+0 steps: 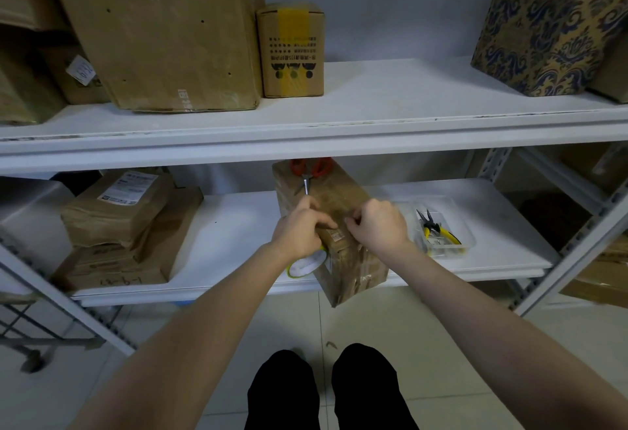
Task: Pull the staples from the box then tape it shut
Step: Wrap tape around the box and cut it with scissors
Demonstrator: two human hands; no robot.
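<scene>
A brown cardboard box (343, 261) stands on the lower shelf, its near corner hanging over the shelf's front edge. My left hand (299, 232) is at the box's left top edge, fingers curled round a white tape roll (307, 264) with a yellow-green rim, thumb lying across the box top. My right hand (380, 224) rests on the box top to the right, fingers curled, thumb and forefinger pinching what looks like the tape end. Red-handled scissors (307, 171) lie on the far end of the box top.
Yellow-handled pliers (436, 229) lie in a clear plastic tray (465, 242) right of the box. Stacked brown parcels (119, 212) fill the lower shelf's left. The upper shelf board (339, 144) overhangs closely above. A wire cart (30, 324) stands at the left.
</scene>
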